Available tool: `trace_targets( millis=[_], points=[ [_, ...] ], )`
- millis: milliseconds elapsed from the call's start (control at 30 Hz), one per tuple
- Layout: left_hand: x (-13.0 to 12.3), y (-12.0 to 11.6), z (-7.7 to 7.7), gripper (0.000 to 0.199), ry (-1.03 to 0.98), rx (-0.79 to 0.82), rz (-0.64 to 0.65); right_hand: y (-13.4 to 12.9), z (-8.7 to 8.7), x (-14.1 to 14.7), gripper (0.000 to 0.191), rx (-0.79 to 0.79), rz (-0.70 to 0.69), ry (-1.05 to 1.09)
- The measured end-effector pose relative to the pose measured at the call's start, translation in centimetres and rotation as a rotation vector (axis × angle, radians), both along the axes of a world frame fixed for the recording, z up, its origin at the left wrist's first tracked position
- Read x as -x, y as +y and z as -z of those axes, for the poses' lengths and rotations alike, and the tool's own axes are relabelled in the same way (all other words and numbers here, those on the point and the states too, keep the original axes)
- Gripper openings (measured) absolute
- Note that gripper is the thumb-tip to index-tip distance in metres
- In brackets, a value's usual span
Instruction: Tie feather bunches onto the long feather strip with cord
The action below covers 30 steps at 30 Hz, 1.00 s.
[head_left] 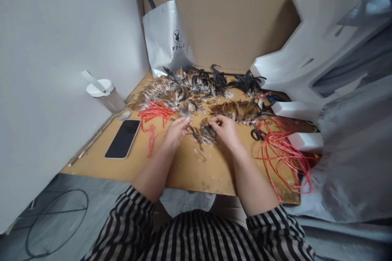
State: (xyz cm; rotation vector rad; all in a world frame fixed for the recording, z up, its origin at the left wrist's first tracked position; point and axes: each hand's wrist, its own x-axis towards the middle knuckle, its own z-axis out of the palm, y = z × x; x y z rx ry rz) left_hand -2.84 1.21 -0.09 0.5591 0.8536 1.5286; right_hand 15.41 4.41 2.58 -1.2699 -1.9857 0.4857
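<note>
My left hand (178, 131) is closed in a pinch on a greyish, fluffy feather (185, 111) that points away from me. To its right, my right hand (226, 129) has thumb and forefinger pinched at the edge of a small heap of brown feathers (207, 132) on the table. What exactly lies between those right fingertips is too small to make out. Behind both hands spreads a large pile of brown, cream and black feathers (180, 85). Another row of brown feathers (237, 110) lies beyond my right hand, with black feathers (247, 82) further back.
Red plastic strips (157, 111) lie left of my hands, and a bigger tangle of red strips (283, 151) hangs over the right side beside black-handled scissors (257, 133). A phone (123, 138), a lidded cup (107, 97) and a silver bag (165, 40) stand around the wooden table (211, 173).
</note>
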Motion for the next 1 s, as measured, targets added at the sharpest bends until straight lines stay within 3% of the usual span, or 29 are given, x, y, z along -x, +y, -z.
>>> trace_targets(
  millis=[167, 400, 500, 567, 733, 833, 900, 1000],
  points=[
    [0.8, 0.4, 0.4, 0.016, -0.075, 0.016, -0.059, 0.8, 0.4, -2.4, 0.017, 0.165, 0.009, -0.164],
    [1.1, 0.6, 0.4, 0.014, -0.124, 0.016, -0.068, -1.2, 0.3, -4.8, 0.021, 0.272, 0.004, -0.296],
    [1.2, 0.5, 0.3, 0.013, -0.135, -0.007, -0.072, -2.1, 0.6, -3.8, 0.023, 0.241, -0.002, -0.37],
    [1.2, 0.5, 0.3, 0.012, -0.147, -0.028, -0.072, -2.3, 1.2, -2.3, 0.015, 0.231, -0.025, -0.404],
    [1.4, 0.5, 0.5, 0.014, -0.165, -0.034, -0.07, -1.7, 2.4, 1.0, 0.02, 0.293, -0.1, -0.197],
    [1.5, 0.6, 0.5, 0.015, -0.166, -0.039, -0.071, -1.9, 2.0, 1.0, 0.024, 0.276, -0.101, -0.098],
    [1.5, 0.6, 0.6, 0.015, -0.165, -0.047, -0.066, -2.6, 1.1, 0.3, 0.015, 0.223, -0.085, -0.16],
    [1.4, 0.5, 0.5, 0.014, -0.161, -0.048, -0.061, -4.6, 0.0, -0.6, 0.014, 0.242, -0.183, -0.318]
  ],
)
